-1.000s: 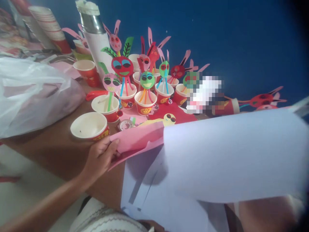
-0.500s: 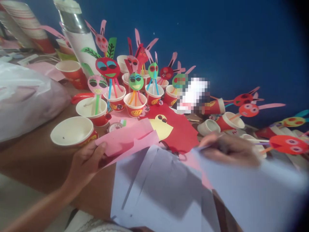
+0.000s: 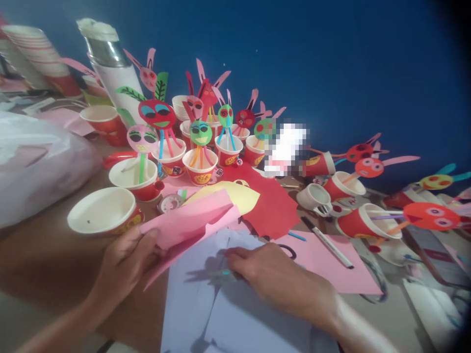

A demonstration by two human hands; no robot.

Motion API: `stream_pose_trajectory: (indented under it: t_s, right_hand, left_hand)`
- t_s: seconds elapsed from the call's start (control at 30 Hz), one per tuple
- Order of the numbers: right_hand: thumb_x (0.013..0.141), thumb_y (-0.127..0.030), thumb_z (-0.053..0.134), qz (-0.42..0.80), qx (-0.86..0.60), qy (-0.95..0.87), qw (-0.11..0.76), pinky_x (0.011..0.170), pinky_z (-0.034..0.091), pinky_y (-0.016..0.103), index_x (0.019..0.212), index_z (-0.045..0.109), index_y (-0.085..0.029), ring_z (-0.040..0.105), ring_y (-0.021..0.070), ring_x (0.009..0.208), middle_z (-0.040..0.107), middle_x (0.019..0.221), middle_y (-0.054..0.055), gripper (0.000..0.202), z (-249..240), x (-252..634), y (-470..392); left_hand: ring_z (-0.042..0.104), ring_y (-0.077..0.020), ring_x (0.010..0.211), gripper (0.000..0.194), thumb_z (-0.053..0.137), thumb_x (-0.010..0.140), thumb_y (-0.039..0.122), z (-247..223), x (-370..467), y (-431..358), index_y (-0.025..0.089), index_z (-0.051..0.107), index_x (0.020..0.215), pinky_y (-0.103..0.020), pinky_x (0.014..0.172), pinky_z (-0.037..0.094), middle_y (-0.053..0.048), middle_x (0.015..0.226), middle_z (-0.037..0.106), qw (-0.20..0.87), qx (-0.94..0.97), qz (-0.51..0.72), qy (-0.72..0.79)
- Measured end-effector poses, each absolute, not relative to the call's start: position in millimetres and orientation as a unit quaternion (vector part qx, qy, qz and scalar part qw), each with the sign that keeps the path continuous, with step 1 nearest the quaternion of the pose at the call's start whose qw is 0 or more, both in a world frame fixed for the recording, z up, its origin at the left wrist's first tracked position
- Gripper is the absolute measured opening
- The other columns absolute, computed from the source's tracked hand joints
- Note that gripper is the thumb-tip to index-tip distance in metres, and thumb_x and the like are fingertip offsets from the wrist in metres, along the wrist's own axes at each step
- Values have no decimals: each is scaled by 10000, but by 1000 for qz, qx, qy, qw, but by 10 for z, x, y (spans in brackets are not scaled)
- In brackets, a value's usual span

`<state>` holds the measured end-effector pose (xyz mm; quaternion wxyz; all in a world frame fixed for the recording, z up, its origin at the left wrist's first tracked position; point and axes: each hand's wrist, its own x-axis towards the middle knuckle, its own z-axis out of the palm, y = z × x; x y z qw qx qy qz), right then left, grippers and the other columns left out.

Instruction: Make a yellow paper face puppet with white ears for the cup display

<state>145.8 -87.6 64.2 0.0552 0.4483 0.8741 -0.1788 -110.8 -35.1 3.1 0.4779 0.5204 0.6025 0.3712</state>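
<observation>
My left hand (image 3: pixel 123 262) pinches the left end of a folded pink paper sheet (image 3: pixel 191 218), thumb on top, with its lower flap hanging open. Below the sheet, my right hand (image 3: pixel 261 269) is closed around a pair of scissors (image 3: pixel 211 275), blurred by motion, whose blades point left toward the pink paper without clearly touching it. White paper (image 3: pixel 235 314) lies under both hands. Behind the pink sheet rest a yellow paper cutout (image 3: pixel 245 198) with an eye drawn on it and a red paper sheet (image 3: pixel 275 211).
Several paper cups with straw-mounted paper faces, such as a red one (image 3: pixel 157 115), stand at the back. A wide cup (image 3: pixel 101 211) is front left, beside a plastic bag (image 3: pixel 40 171). A marker (image 3: pixel 331 245) lies on pink paper at right; a thermos (image 3: pixel 114 78) stands behind.
My right hand has swung left from the right side to under the pink sheet, now with scissors showing. The marker and pink paper at right are uncovered. The view has shifted slightly.
</observation>
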Motion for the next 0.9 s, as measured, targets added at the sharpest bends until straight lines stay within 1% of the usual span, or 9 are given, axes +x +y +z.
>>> stream_pose_trajectory:
  t_s: [0.1, 0.17, 0.27, 0.37, 0.47, 0.63, 0.73, 0.83, 0.9]
  right_hand:
    - [696, 21, 446, -154, 428, 887, 83, 427, 147, 290, 988, 531, -173, 444, 120, 454, 648, 762, -8, 361, 624, 1390, -892]
    - [683, 23, 457, -142, 415, 893, 96, 409, 141, 293, 974, 528, -160, 414, 122, 431, 629, 713, -9, 351, 625, 1378, -893]
    - [736, -5, 467, -146, 406, 898, 84, 413, 146, 293, 889, 526, -182, 413, 117, 432, 623, 707, -14, 241, 705, 1435, -922]
    - [802, -84, 475, -206, 445, 869, 69, 458, 202, 279, 868, 519, -221, 488, 134, 496, 603, 639, -30, 158, 879, 1557, -1000]
    - [802, -101, 486, -273, 485, 829, 54, 534, 270, 260, 847, 521, -251, 565, 145, 619, 632, 713, -35, 161, 1037, 1670, -1071]
    - [801, -44, 462, -298, 497, 815, 15, 582, 303, 246, 851, 512, -256, 580, 138, 678, 645, 807, -40, 223, 1049, 1719, -1060]
    - [804, -49, 469, -295, 494, 818, 10, 576, 307, 247, 857, 504, -260, 586, 145, 701, 644, 852, -41, 220, 1019, 1694, -1049]
    - [808, -102, 497, -310, 472, 825, 1, 560, 325, 245, 830, 510, -268, 580, 144, 650, 645, 800, -54, 167, 1034, 1705, -1074]
    - [809, -122, 505, -301, 484, 822, -19, 569, 352, 245, 864, 540, -288, 599, 153, 659, 663, 803, -50, 178, 1047, 1752, -1090]
  left_hand:
    - [659, -185, 573, 198, 559, 784, 395, 38, -1130, -352, 207, 622, 774, -248, 571, 536, 14, 572, 672, 442, 574, 361, 588]
    - [665, -178, 595, 184, 553, 788, 375, 44, -1155, -358, 215, 640, 762, -237, 614, 536, 16, 589, 685, 411, 616, 356, 570]
    - [674, -176, 662, 187, 549, 793, 355, 26, -1185, -394, 230, 679, 742, -210, 642, 522, 9, 681, 715, 372, 685, 343, 525]
    - [681, -194, 768, 160, 568, 788, 331, -18, -1180, -454, 254, 708, 769, -204, 718, 508, 5, 803, 733, 346, 717, 349, 494]
    - [675, -216, 873, 160, 576, 788, 249, -66, -1154, -495, 274, 695, 892, -246, 807, 504, -13, 912, 731, 360, 741, 357, 440]
    - [627, -206, 1018, 315, 547, 725, 51, -104, -1148, -467, 260, 590, 956, -305, 885, 496, -40, 1019, 698, 345, 825, 327, 305]
    - [598, -208, 1068, 320, 531, 693, 31, -74, -1158, -439, 233, 558, 939, -335, 941, 462, -64, 1054, 681, 310, 858, 291, 287]
    - [585, -216, 1089, 285, 523, 685, 44, -10, -1159, -429, 207, 558, 916, -356, 980, 428, -92, 1067, 672, 289, 882, 251, 275]
    - [579, -223, 1097, 270, 518, 685, 52, 40, -1154, -429, 195, 569, 909, -363, 994, 414, -103, 1070, 670, 283, 892, 231, 268]
